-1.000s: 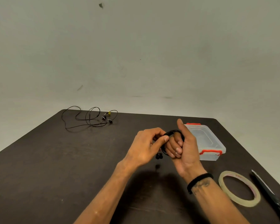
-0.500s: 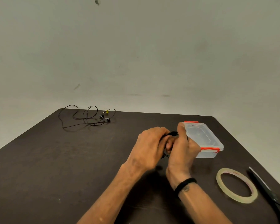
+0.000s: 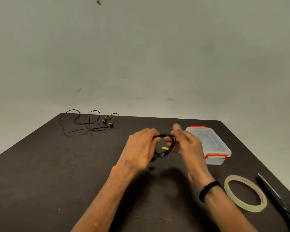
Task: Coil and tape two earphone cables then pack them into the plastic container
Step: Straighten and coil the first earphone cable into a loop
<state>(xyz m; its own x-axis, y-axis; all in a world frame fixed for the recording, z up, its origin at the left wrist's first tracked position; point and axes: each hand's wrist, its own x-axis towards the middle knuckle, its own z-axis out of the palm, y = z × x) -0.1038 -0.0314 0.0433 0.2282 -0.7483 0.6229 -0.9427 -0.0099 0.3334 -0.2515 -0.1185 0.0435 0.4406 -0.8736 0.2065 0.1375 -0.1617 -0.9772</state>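
Note:
Above the middle of the dark table, a black earphone cable [image 3: 166, 154] wound into a small coil, with a yellow tag on it, hangs between my hands. My left hand [image 3: 141, 148] pinches the coil's left side. My right hand [image 3: 186, 144] has its fingers on the coil's right side, thumb raised and blurred. A second black earphone cable [image 3: 89, 122] lies loose and uncoiled at the far left of the table. The clear plastic container [image 3: 223, 151] with red clips stands with its lid on, just right of my right hand.
A roll of clear tape [image 3: 231, 195] lies flat at the near right. Black scissors [image 3: 278, 200] lie beside it along the table's right edge. A plain wall stands behind the dark table [image 3: 57, 173].
The coil was wrapped around my right hand's fingers; now it is off them and held as a free loop between both hands, which have drawn slightly apart.

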